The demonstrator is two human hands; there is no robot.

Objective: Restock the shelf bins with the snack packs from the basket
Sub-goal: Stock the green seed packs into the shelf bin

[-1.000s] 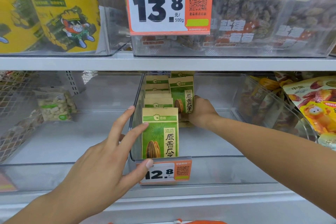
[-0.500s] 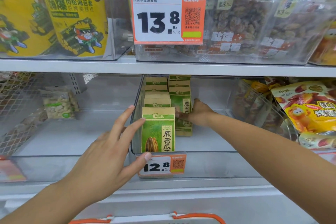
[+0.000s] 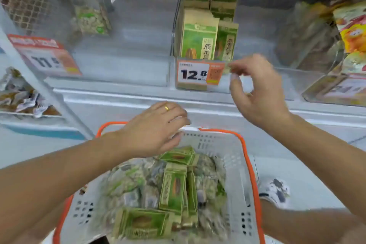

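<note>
A grey basket point(image 3: 233, 156) with an orange rim sits below me, holding several green sunflower-seed packs point(image 3: 173, 188) among other snack bags. My left hand point(image 3: 156, 128) hovers over its far end, fingers loosely bent, holding nothing. My right hand point(image 3: 255, 89) is in front of the shelf edge, fingers loosely curled and empty. Behind it, the clear shelf bin point(image 3: 247, 45) holds two rows of upright green packs point(image 3: 198, 39), and a 12.8 price tag point(image 3: 200, 74) is on its front. The view is blurred.
The clear bin to the left point(image 3: 122, 69) holds one pale snack bag point(image 3: 90, 18) at the back. Yellow and red snack bags point(image 3: 352, 33) fill the bin on the right. A lower shelf with wrapped snacks point(image 3: 21, 95) stands at left. My shoe point(image 3: 274, 192) is beside the basket.
Both hands have come out of the shelf bin; the left one has dropped over the basket. The camera has tilted down, bringing the basket into view.
</note>
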